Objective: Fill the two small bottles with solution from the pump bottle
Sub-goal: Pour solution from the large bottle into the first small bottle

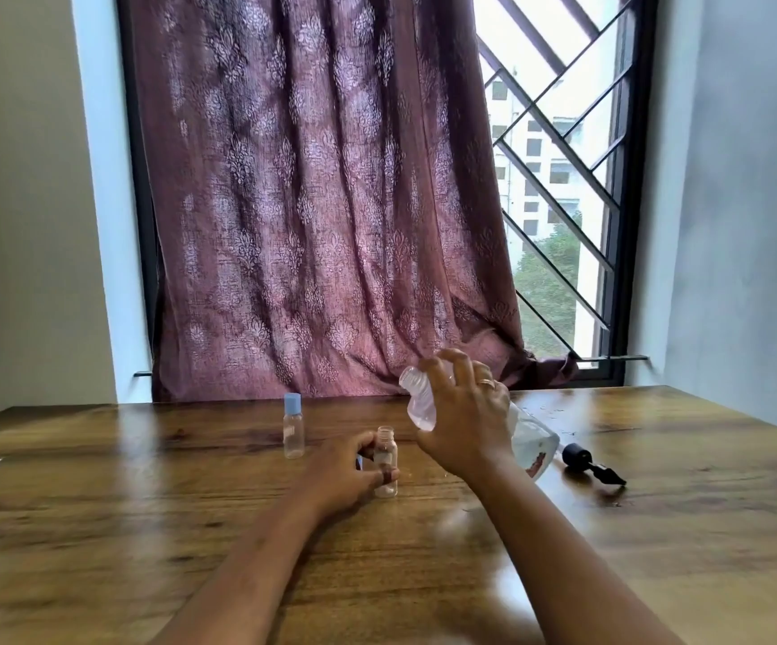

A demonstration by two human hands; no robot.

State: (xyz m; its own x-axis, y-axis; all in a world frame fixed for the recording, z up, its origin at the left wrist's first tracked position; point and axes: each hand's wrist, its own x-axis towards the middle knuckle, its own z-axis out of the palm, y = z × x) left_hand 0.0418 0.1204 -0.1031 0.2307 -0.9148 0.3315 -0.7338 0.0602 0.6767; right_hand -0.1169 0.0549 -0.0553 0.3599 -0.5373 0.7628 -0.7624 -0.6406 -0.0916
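No legible text, brand or number in view. Pump bottle [533, 440], right: reddish label [536, 462] near its base, too blurred to read. Near small bottle [385, 458] and far small bottle [293, 430]: any print too small to tell.

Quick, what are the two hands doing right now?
Left hand: holding the small uncapped bottle, which stands on the table.
Right hand: gripping the tilted pump bottle.

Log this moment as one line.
left hand holds uncapped small bottle upright | right hand holds open pump bottle tilted | pump head lying on table | capped small bottle standing apart
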